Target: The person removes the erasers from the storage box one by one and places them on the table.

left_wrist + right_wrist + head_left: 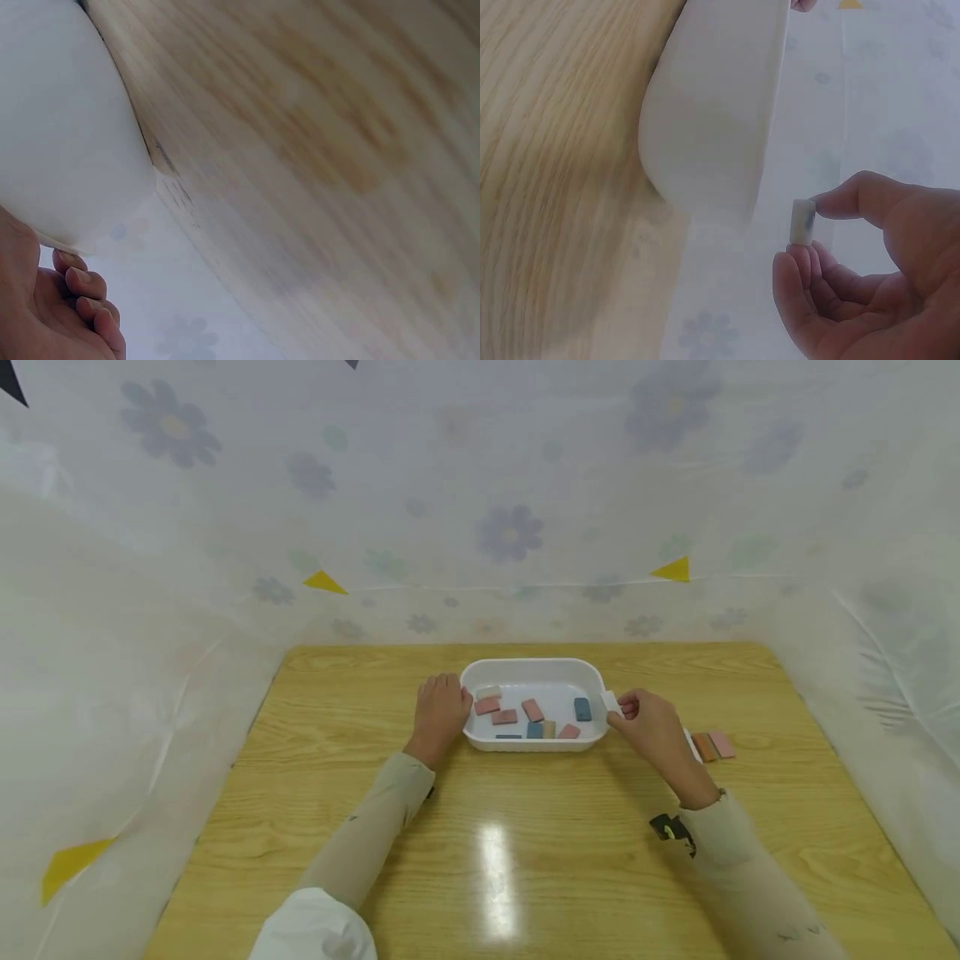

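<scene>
A white plastic tub [532, 746] with rounded corners stands on the wooden table. My left hand [441, 710] grips its left rim, fingers curled at the edge in the left wrist view. At the tub's right end, my right hand [652, 731] pinches a small white rectangular block [802, 222] between thumb and fingertips. The block is beside the right rim, and its narrow side with a dark mark faces the right wrist camera. Inside the tub lie several small flat blocks, among them a blue one [582, 709] and a pink one [532, 710].
Right of the tub, partly behind my right wrist, a short row of blocks sits on the table, with an orange one [703, 747] and a pink one [722, 745]. Flower-patterned sheeting [510, 535] encloses the table's back and sides. Yellow triangles [672, 570] hang on it.
</scene>
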Tool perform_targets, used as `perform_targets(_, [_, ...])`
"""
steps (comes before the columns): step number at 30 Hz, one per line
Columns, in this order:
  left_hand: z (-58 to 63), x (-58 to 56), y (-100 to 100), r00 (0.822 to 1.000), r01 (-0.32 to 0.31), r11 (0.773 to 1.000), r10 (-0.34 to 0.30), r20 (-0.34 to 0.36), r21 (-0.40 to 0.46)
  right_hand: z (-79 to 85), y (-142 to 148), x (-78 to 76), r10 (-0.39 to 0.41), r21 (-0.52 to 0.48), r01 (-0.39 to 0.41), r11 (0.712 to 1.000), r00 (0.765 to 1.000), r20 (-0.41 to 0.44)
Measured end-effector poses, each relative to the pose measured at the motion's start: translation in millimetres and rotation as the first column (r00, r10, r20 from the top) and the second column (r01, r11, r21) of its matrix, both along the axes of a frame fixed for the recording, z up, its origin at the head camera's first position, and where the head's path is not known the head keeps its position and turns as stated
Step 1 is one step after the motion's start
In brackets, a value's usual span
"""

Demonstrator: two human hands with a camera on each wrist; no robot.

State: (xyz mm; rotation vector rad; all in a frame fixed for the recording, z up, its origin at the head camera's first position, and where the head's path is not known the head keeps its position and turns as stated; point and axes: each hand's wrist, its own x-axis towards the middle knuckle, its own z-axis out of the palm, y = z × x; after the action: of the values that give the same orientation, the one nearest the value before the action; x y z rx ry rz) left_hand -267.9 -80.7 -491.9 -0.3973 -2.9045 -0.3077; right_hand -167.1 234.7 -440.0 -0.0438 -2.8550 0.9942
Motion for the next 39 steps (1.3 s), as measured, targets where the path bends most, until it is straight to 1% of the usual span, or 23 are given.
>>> perform_targets(5, [-0.1, 0.8, 0.1, 1.0, 0.001, 1.0, -0.001, 0.0, -0.001, -7.9, 21.5, 7.4, -0.05, 0.018, 0.05, 0.999, 0.999, -0.008])
perform_targets(9, [1.1, 1.8, -0.2, 1.0, 0.004, 1.0, -0.004, -0.017, 0.004, -12.5, 37.9, 13.8, -0.069, 0.021, 0.069, 0.997, 0.998, -0.003])
perform_targets(13, [1.5, 1.5, -0.5, 1.0, 0.009, 1.0, -0.009, -0.014, 0.011, -16.0, 52.0, 20.9, -0.086, 0.029, 0.085, 0.996, 0.996, 0.032])
perform_targets(17, [-0.2, 1.0, -0.8, 1.0, 0.002, 1.0, -0.002, 0.006, 0.011, -22.2, 62.8, 26.3, -0.083, 0.022, 0.082, 0.996, 0.993, 0.083])
perform_targets(19, [-1.0, 0.8, -0.6, 1.0, -0.001, 1.0, 0.001, 0.009, 0.012, -26.1, 66.7, 28.6, -0.081, 0.016, 0.08, 0.997, 0.992, 0.094])
perform_targets(21, [-1.2, 0.6, -0.5, 1.0, -0.002, 1.0, 0.002, 0.008, 0.008, -29.8, 69.7, 31.0, -0.078, 0.027, 0.076, 0.997, 0.993, 0.086])
perform_targets(26, [0.1, 1.2, 0.1, 1.0, -0.002, 1.0, 0.002, -0.008, 0.004, -40.2, 74.9, 35.2, -0.066, 0.065, 0.064, 0.996, 0.998, 0.024])
perform_targets(30, [0.9, 2.0, 0.1, 1.0, -0.003, 1.0, 0.003, -0.017, 0.009, -48.2, 78.5, 35.9, -0.069, 0.059, 0.067, 0.996, 0.997, 0.024])
perform_targets(36, [1.5, 2.6, -0.2, 1.0, -0.004, 0.999, 0.004, -0.01, 0.032, -51.6, 80.2, 35.7, -0.076, 0.06, 0.076, 0.995, 0.997, -0.006])
perform_targets(39, [2.0, 3.1, -0.3, 1.0, -0.004, 0.999, 0.004, -0.006, 0.038, -51.0, 79.4, 36.3, -0.071, 0.063, 0.071, 0.996, 0.997, 0.007])
